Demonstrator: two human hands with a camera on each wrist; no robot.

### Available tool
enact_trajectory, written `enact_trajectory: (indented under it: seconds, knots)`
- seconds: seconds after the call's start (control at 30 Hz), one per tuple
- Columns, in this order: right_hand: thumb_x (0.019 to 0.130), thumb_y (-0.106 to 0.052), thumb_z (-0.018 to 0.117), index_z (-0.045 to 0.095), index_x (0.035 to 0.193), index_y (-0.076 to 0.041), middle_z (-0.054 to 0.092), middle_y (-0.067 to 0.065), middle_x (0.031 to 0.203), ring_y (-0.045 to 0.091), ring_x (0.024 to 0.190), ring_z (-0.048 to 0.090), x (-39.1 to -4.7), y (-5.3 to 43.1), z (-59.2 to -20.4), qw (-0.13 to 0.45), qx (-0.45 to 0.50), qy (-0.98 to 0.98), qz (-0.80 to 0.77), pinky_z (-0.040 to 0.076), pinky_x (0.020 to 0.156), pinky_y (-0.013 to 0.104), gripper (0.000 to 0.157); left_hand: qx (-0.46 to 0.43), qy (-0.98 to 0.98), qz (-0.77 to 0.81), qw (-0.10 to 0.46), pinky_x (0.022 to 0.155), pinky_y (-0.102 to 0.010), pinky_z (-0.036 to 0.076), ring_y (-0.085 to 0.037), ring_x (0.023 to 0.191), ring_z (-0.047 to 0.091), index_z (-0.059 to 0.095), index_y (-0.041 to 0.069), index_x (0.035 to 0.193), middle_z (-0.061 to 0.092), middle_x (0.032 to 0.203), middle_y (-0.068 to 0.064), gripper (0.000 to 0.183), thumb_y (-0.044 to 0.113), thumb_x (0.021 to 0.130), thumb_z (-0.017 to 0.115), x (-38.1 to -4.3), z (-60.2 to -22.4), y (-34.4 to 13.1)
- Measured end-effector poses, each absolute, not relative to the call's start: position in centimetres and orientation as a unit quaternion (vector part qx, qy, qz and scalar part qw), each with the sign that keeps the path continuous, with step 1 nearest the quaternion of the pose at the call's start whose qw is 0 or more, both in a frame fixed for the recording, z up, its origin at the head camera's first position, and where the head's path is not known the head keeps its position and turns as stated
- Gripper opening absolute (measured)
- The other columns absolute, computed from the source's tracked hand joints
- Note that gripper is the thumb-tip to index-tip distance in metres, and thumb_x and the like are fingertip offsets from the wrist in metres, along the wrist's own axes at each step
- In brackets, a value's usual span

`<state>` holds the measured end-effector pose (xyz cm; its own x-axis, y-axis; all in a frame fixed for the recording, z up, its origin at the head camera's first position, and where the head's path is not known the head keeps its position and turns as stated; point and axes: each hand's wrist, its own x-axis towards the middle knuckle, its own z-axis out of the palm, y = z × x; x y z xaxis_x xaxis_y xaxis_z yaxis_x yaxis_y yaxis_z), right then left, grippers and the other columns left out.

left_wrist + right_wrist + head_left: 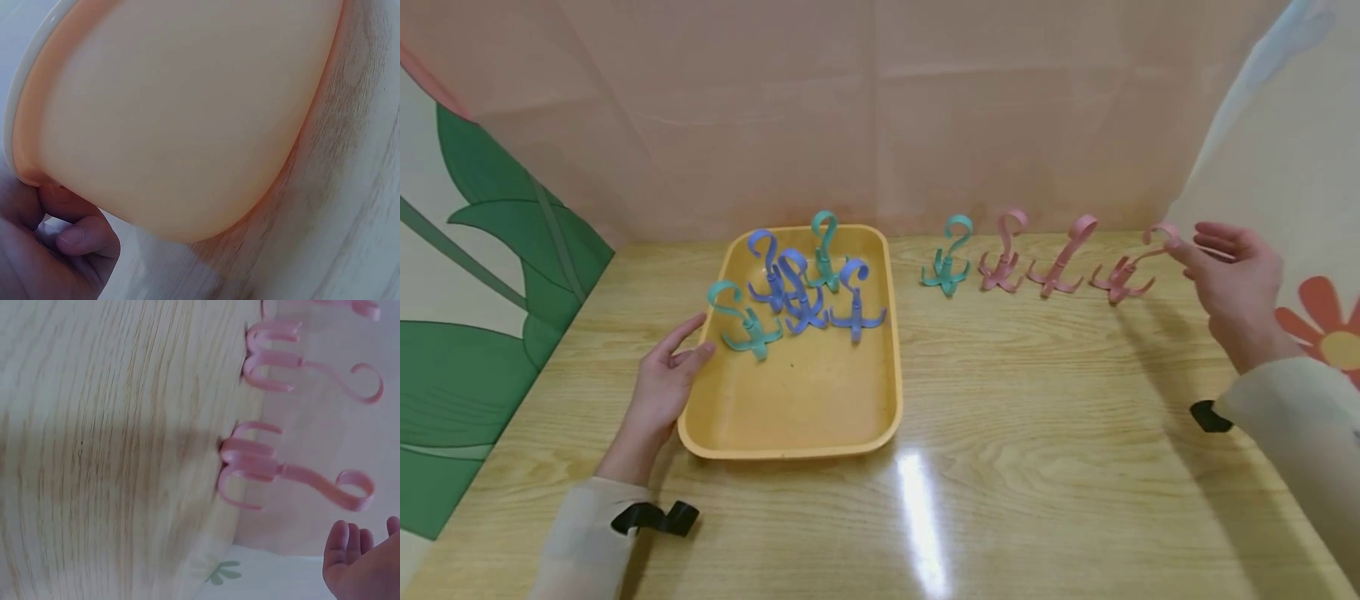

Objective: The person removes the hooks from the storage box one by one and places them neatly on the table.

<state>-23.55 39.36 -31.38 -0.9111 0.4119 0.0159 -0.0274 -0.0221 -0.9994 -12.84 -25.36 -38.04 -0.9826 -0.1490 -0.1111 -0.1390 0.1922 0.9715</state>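
My left hand (664, 385) grips the left rim of a yellow plastic tray (797, 408); in the left wrist view its fingers (87, 237) curl beneath the rim. Inside the tray stand several rotating claw hooks, purple (856, 312) and teal (754, 333), with curled tops. My right hand (1238, 279) is beside the curled top of the rightmost pink claw hook (1122, 279), fingers extended. The right wrist view has a small gap between those fingertips (339, 537) and that hook. Two other pink hooks (1060, 271) (1002, 267) and a teal hook (947, 267) stand to its left.
A wooden table (1045, 467) lies under everything, and the hooks outside the tray form a row along its back edge. Behind rises a pinkish cloth (775, 108). Black straps (655, 518) hang from both sleeves.
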Motion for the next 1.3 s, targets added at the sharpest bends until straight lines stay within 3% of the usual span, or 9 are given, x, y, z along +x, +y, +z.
enact_trajectory:
  seconds: [0.43,0.57,0.7,0.8,1.3]
  knots:
    - [0.079,0.007,0.081,0.067,0.115,0.006,0.071,0.004,0.102,0.012,0.091,0.069,-20.4,33.1,-31.1,0.203,0.013,-0.625,0.754,0.055,0.073,0.015,0.038,0.098,-0.775,-0.624,0.008,0.07,-0.028,0.059,-0.012,0.087,0.07,0.037,0.018,0.157,0.074,0.096,0.002,0.06,0.029,0.103,0.061,-12.7,-38.4,-25.6]
    - [0.082,0.015,0.074,0.065,0.114,0.014,0.067,0.01,0.103,0.016,0.089,0.07,-19.7,31.0,-31.3,0.193,0.077,-0.603,0.77,0.058,0.065,0.019,0.033,0.096,-0.774,-0.626,0.007,0.069,-0.027,0.059,-0.012,0.086,0.07,0.037,0.017,0.157,0.073,0.096,0.002,0.06,0.028,0.103,0.06,-12.7,-38.5,-25.7]
    - [0.084,0.018,0.07,0.063,0.11,0.018,0.068,0.012,0.101,0.016,0.081,0.069,-19.1,29.2,-31.5,0.177,0.107,-0.604,0.769,0.057,0.061,0.02,0.027,0.095,-0.779,-0.619,0.008,0.068,-0.027,0.059,-0.011,0.086,0.07,0.036,0.018,0.157,0.073,0.097,0.0,0.06,0.029,0.104,0.059,-12.7,-38.5,-25.6]
    - [0.086,0.015,0.07,0.064,0.111,0.016,0.072,0.011,0.099,0.014,0.079,0.069,-18.6,28.1,-31.7,0.159,0.119,-0.626,0.754,0.057,0.066,0.019,0.026,0.095,-0.782,-0.616,0.01,0.069,-0.027,0.059,-0.01,0.086,0.07,0.037,0.018,0.157,0.073,0.099,-0.001,0.059,0.029,0.104,0.059,-12.7,-38.5,-25.6]
    - [0.091,0.01,0.068,0.062,0.117,0.014,0.071,0.014,0.109,0.018,0.096,0.07,-17.3,22.6,-32.7,0.031,0.224,-0.679,0.698,0.057,0.082,0.024,0.028,0.093,-0.784,-0.614,0.015,0.07,-0.027,0.059,-0.012,0.088,0.07,0.038,0.018,0.157,0.073,0.103,-0.006,0.059,0.028,0.103,0.06,-12.9,-38.3,-25.4]
